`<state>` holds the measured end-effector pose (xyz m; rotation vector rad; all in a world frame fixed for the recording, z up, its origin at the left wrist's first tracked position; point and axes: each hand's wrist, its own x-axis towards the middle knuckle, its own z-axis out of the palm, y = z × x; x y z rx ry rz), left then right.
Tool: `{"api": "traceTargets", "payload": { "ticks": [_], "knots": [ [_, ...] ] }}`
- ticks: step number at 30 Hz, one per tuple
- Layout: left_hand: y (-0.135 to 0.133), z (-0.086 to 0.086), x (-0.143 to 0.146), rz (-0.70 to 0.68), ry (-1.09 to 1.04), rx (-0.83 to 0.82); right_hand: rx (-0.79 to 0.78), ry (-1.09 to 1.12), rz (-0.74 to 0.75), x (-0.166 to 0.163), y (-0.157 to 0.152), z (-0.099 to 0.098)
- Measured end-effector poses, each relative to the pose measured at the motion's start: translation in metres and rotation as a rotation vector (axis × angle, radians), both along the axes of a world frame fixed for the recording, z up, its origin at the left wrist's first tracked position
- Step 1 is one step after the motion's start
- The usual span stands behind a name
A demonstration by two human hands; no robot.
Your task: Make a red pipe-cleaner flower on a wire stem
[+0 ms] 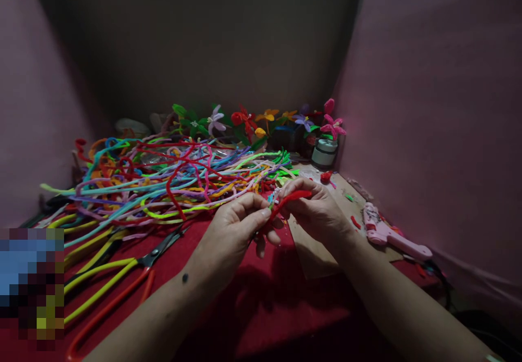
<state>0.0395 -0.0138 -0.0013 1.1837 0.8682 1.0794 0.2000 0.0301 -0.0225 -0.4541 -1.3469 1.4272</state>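
My left hand point(242, 220) and my right hand point(320, 212) are close together above the red cloth. Between them runs a short fuzzy red pipe cleaner point(294, 195). Its lower end meets the pinched thumb and fingers of my left hand. The right fingers are closed around its upper part. A small pale blue and white piece point(274, 196) shows right behind the left fingertips; I cannot make out what it is. Left of my hands spreads a large heap of multicoloured pipe cleaners point(163, 180).
Scissors point(153, 256) with yellow and red handles lie at left, among other tools. A pink glue gun point(391, 237) rests on a cardboard sheet point(318, 253) at right. Behind stand pipe-cleaner flowers point(244, 118) and a grey jar point(325, 153). Pink walls point(432, 106) flank the table.
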Motion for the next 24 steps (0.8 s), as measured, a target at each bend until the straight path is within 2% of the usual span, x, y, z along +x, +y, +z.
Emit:
{"api": "traceTargets", "payload": {
  "ticks": [6,12,24],
  "knots": [
    [-0.003,0.003,0.000,0.031,0.011,0.016,0.118,-0.002,-0.095,-0.003,-0.006,0.001],
    [-0.004,0.004,0.000,0.068,0.123,0.088,0.247,-0.047,-0.225,-0.003,-0.012,0.000],
    [-0.010,0.005,0.002,0.161,0.268,0.206,0.353,-0.060,-0.389,-0.010,-0.022,-0.005]
  ]
}}
